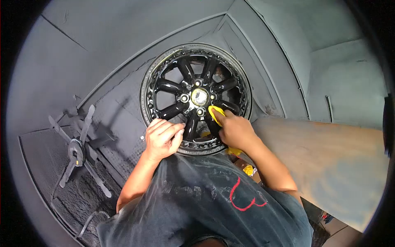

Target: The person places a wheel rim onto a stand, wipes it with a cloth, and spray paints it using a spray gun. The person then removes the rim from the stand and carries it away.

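A glossy black alloy wheel (168, 85) with several thick spokes and a riveted rim faces up in front of me. Its round hub centre (200, 97) is silvery with a yellowish edge. In my right hand (238, 131) is a folded yellow cloth (215, 113), pressed by the fingers onto a spoke just below and right of the hub. My left hand (163, 139) is closed at the wheel's lower-left rim, fingers curled and thumb beside the fingertips. Whether it grips the rim or pinches something small is hidden.
Grey booth walls (135, 24) rise behind the wheel. A four-armed stand (77, 152) coated in grey is at the left. To the right lies a brown board (325, 160) with grey overspray. Yellow items (248, 169) show below the wheel, partly behind my shirt.
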`<state>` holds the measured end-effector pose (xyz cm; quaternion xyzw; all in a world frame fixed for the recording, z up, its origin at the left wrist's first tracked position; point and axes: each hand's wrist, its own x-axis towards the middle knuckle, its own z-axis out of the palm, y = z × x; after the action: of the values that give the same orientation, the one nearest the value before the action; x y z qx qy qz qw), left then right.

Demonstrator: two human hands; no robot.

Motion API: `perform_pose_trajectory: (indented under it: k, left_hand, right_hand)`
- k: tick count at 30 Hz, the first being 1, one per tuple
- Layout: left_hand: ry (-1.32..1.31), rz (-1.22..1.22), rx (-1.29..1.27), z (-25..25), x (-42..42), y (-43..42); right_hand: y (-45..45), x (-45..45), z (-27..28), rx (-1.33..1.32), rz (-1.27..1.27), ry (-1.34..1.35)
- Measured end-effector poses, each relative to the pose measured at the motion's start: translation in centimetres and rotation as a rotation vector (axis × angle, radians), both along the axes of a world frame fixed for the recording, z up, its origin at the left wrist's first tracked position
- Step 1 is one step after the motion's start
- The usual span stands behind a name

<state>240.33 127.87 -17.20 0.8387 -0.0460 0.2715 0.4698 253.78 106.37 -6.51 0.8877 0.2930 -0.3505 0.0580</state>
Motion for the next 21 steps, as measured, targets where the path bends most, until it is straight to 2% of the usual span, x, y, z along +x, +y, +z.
perform_pose_trajectory:
  k: [1, 3, 5, 6, 9, 10, 11, 13, 16, 19, 21]
  left_hand:
    - [-0.004, 0.016, -0.016, 0.0, 0.0, -0.1]
    - [0.011, 0.010, -0.012, -0.4, -0.4, 0.2]
    - [0.036, 0.000, 0.008, -0.5, -0.4, 0.5]
    - [0.030, -0.004, 0.012, -0.5, -0.3, 0.5]
    - [0.014, 0.006, 0.023, -0.2, 0.1, 0.4]
    - [0.015, 0.006, 0.029, -0.1, 0.2, 0.5]
    - [0.023, 0.012, 0.029, -0.1, 0.2, 0.5]
    - [0.030, 0.009, 0.028, -0.3, 0.0, 0.6]
    - [0.015, 0.020, 0.022, -0.5, -0.2, 0.2]
    - [0.015, 0.021, 0.023, -0.3, 0.1, 0.1]
    - [0.023, 0.024, 0.030, -0.3, 0.0, 0.1]
  right_hand:
    - [-0.5, 0.2, 0.0, -0.096, 0.027, 0.025]
    - [-1.3, 0.2, 0.7, -0.095, 0.077, 0.062]
    - [-0.6, -0.2, 1.5, 0.009, -0.009, -0.057]
    - [-0.1, -0.1, 0.3, 0.078, -0.014, -0.119]
    - [1.5, 0.0, -3.4, 0.034, 0.037, -0.165]
    - [1.8, -0.3, -3.3, -0.029, 0.046, -0.147]
    - [1.9, -0.5, -2.3, -0.012, 0.053, -0.042]
    - [1.0, -0.1, -0.9, 0.073, 0.116, 0.007]
    - [0.4, 0.3, -1.2, 0.106, 0.021, -0.143]
    - [1.8, -0.4, -3.0, 0.012, 0.027, -0.063]
    - [1.5, -0.8, -2.1, 0.050, 0.031, -0.057]
